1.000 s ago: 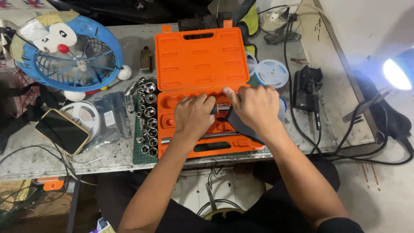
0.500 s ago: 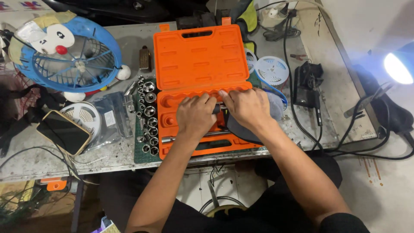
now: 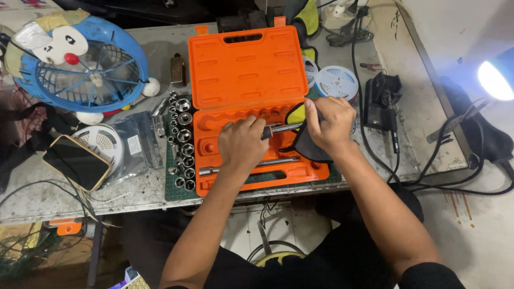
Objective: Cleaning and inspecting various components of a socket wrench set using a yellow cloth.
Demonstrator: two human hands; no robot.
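Both hands grip a ratchet wrench (image 3: pixel 278 128), apparently wiping with a cloth (image 3: pixel 305 142).

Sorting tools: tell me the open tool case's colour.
Orange, lid and tray alike; the tool case shows best in the head view.

I see loose sockets (image 3: pixel 182 140) crowding the orange case's (image 3: pixel 243 64) left edge, solder reels (image 3: pixel 336 83) and a black cable (image 3: pixel 357 91) hemming its right; the front edge stays open.

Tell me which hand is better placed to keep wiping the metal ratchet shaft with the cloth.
Right. The right hand already grips the dark grey cloth at the shaft's end, while the left hand holds the black-handled metal ratchet over the open orange plastic case.
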